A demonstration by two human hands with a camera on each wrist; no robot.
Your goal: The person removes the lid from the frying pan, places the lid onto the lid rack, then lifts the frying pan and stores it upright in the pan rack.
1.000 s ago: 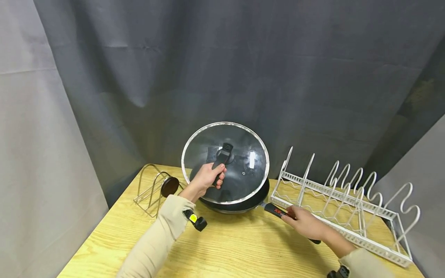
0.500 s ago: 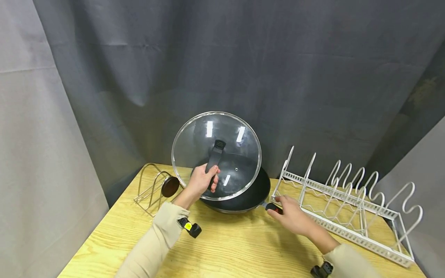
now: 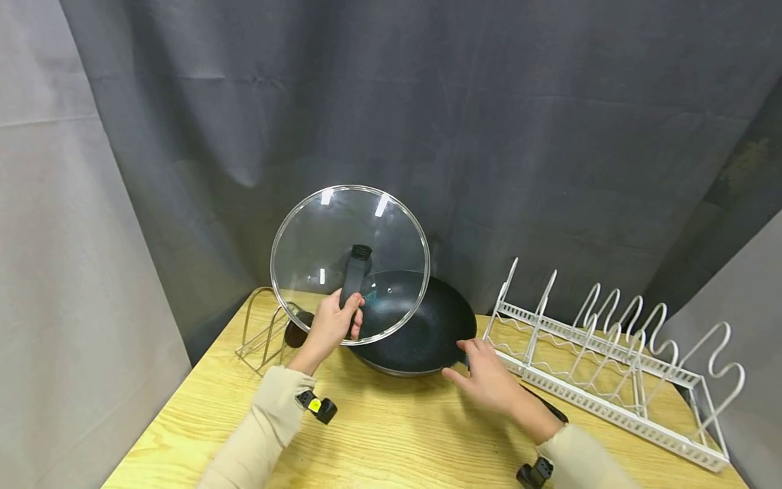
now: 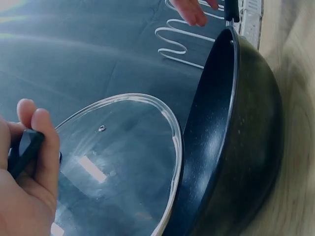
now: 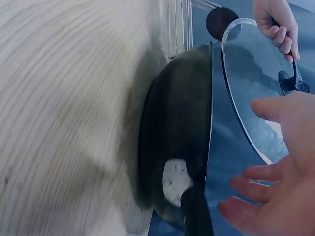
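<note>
My left hand grips the black handle of a clear glass lid with a metal rim. The lid is tilted steeply, raised over the left part of a black wok that stands on the table. In the left wrist view the lid's rim overlaps the wok's opening. My right hand hovers by the wok's near right rim with its fingers spread and nothing in them. In the right wrist view the wok's black handle lies beside those fingers, outside their hold.
A wire stand with a dark brown disc is at the left, partly behind the lid and left arm. A white wire rack with upright loops fills the right side. Grey curtains hang close behind the wooden table.
The lid has moved left and up in my left hand, uncovering more of the wok. My right hand has let go of the wok handle and moved left to the rim.
</note>
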